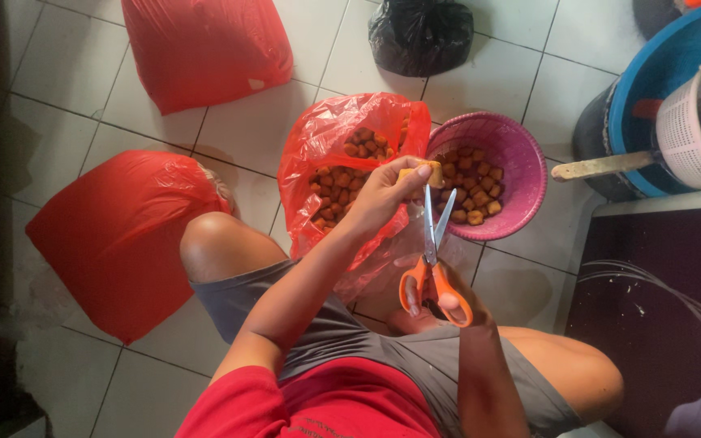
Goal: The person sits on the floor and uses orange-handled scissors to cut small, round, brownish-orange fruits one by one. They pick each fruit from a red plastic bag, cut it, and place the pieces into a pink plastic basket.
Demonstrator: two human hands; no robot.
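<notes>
The left hand pinches a small yellow-brown piece of food at its fingertips, held in the air just above the near rim of the pink basket. The right hand has a closed grip through the orange handles of the scissors, whose blades stand slightly parted and point straight up at the piece (their tips just below it). An open red bag of similar pieces crowds the left; floor tiles lie bare to the right.
</notes>
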